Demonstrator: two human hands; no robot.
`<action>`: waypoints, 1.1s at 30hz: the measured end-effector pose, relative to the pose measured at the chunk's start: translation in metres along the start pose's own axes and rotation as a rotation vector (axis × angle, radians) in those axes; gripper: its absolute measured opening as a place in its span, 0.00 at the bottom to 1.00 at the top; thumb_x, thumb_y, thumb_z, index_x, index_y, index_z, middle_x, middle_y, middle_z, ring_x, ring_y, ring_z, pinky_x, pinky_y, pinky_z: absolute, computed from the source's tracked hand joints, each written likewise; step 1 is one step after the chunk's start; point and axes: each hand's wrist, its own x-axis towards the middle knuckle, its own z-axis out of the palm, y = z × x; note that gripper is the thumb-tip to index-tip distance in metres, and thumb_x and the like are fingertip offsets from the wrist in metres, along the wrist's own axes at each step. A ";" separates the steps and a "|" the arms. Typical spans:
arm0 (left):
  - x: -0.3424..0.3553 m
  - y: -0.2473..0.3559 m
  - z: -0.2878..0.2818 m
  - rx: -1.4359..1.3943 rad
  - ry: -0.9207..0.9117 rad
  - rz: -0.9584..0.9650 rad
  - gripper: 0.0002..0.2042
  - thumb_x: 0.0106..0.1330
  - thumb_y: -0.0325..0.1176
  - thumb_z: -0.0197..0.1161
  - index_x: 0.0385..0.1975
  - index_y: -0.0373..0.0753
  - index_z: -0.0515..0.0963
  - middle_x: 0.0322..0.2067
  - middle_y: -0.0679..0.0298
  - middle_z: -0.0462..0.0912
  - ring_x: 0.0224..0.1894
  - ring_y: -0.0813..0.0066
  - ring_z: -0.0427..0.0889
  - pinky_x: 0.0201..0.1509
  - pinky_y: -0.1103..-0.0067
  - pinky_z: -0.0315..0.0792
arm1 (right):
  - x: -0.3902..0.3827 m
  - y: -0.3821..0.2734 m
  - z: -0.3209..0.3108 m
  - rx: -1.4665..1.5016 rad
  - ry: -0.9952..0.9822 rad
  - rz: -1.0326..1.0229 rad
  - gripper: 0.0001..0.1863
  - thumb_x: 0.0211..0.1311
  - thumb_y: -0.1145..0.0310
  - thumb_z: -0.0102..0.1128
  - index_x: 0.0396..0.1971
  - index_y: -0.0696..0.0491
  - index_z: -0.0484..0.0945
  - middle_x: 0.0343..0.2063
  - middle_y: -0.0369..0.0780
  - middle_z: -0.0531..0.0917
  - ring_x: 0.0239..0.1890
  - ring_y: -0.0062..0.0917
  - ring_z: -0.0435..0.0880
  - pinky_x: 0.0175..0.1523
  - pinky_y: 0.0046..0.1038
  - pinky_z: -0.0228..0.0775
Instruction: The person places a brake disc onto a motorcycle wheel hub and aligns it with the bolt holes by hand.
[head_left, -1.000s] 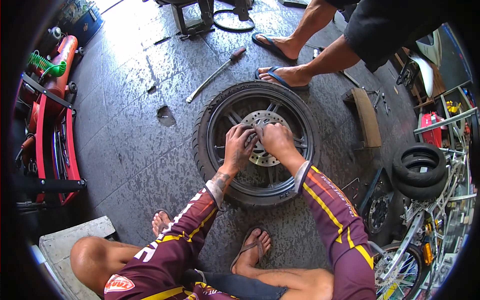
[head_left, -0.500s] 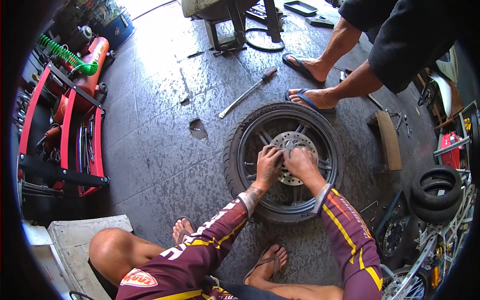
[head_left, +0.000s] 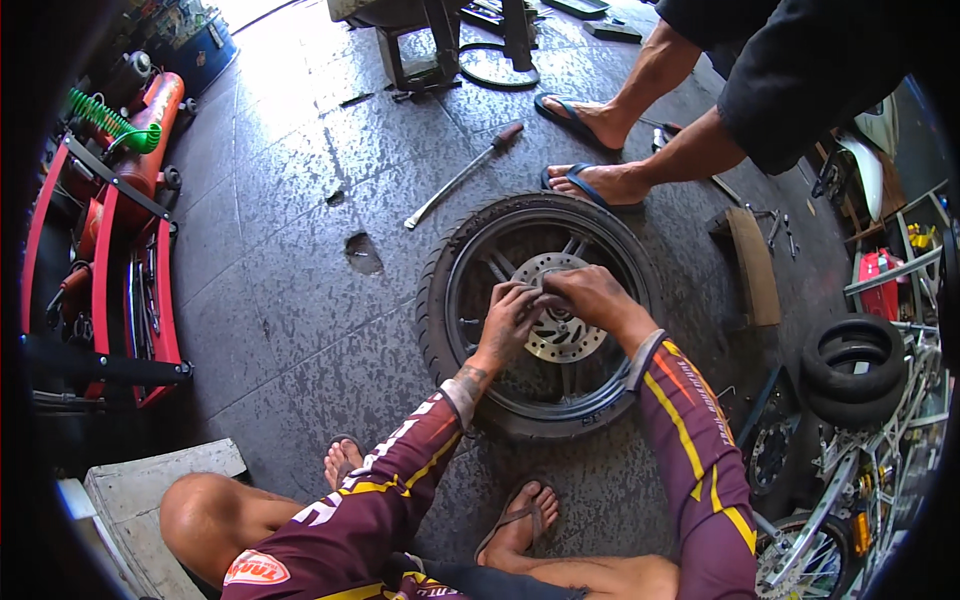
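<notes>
A motorcycle wheel with its black tire lies flat on the floor in front of me. A drilled brake disc faces up at its middle. My left hand is closed, fingertips pinched together over the left part of the disc. My right hand is also closed, its fingers bent down above the disc and meeting the left fingertips. Whatever is pinched between them is small and hidden by the fingers. Part of the hub shows just below the hands.
A person in sandals stands just beyond the wheel. A long screwdriver-like tool lies farther left, a wooden block to the right. Loose tires are stacked at the right; a red tool rack stands at the left.
The whole view has shifted, so everything sits farther left. My right hand has risen and turned a little relative to the disc, uncovering more of the hub. Both hands stay together.
</notes>
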 end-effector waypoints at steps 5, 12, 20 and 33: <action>-0.006 0.002 0.002 -0.070 0.011 -0.079 0.25 0.56 0.27 0.70 0.56 0.39 0.76 0.52 0.56 0.79 0.59 0.52 0.70 0.65 0.65 0.68 | 0.016 -0.028 0.023 -0.108 0.077 0.508 0.20 0.68 0.53 0.54 0.30 0.54 0.84 0.28 0.51 0.85 0.37 0.45 0.87 0.41 0.44 0.78; 0.011 0.013 0.000 0.101 0.001 -0.065 0.12 0.59 0.34 0.69 0.43 0.42 0.83 0.44 0.67 0.83 0.52 0.60 0.74 0.56 0.67 0.68 | 0.017 -0.009 0.027 0.308 -0.034 0.789 0.26 0.68 0.45 0.53 0.38 0.53 0.87 0.32 0.53 0.86 0.41 0.49 0.86 0.50 0.46 0.76; 0.007 0.005 -0.004 0.110 0.068 -0.031 0.10 0.60 0.35 0.70 0.41 0.45 0.85 0.40 0.69 0.84 0.46 0.62 0.74 0.53 0.69 0.68 | 0.012 -0.024 0.029 -0.036 -0.077 0.628 0.33 0.74 0.43 0.40 0.30 0.54 0.88 0.33 0.53 0.86 0.41 0.50 0.86 0.51 0.47 0.76; 0.007 -0.001 -0.009 0.048 -0.004 -0.018 0.09 0.61 0.33 0.69 0.41 0.42 0.85 0.42 0.68 0.85 0.47 0.62 0.75 0.56 0.70 0.70 | 0.000 -0.005 0.004 -0.087 -0.005 0.224 0.16 0.67 0.54 0.57 0.40 0.53 0.80 0.37 0.46 0.86 0.41 0.40 0.87 0.41 0.41 0.78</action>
